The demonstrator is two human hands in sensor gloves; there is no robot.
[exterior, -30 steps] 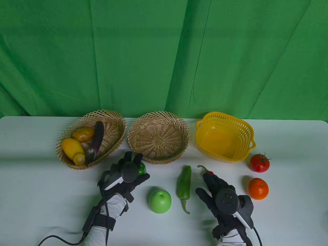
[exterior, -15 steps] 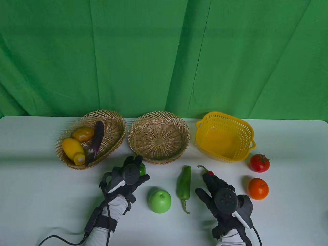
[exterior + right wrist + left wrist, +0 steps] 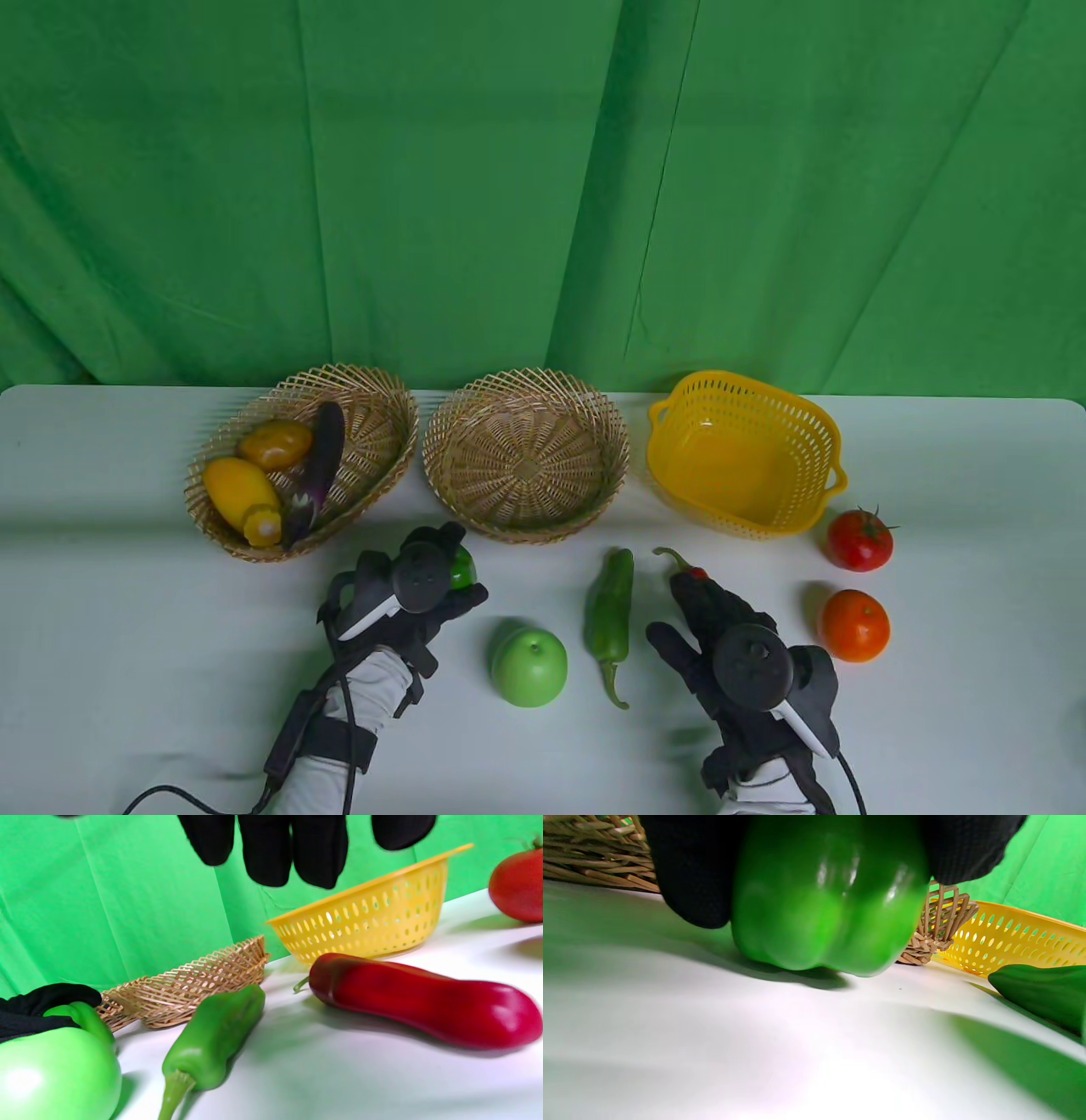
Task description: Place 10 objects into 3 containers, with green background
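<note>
My left hand (image 3: pixel 437 564) grips a green bell pepper (image 3: pixel 462 567) just in front of the empty middle wicker basket (image 3: pixel 526 454); in the left wrist view the bell pepper (image 3: pixel 827 895) sits low over the table between my fingers (image 3: pixel 691 870). My right hand (image 3: pixel 708 607) hovers open over a red chili pepper (image 3: pixel 689 567), which lies free on the table in the right wrist view (image 3: pixel 424 1001) below my fingers (image 3: pixel 292 844). A long green pepper (image 3: pixel 611 615), a green apple (image 3: pixel 529 666), a tomato (image 3: pixel 859 541) and an orange (image 3: pixel 854 626) lie on the table.
The left wicker basket (image 3: pixel 373 424) holds two yellow fruits and a purple eggplant (image 3: pixel 318 467). The yellow plastic basket (image 3: pixel 747 454) at the right is empty. A green cloth hangs behind the white table (image 3: pixel 127 611).
My left hand with the bell pepper has shifted slightly left and back toward me. My right hand has stayed over the red chili.
</note>
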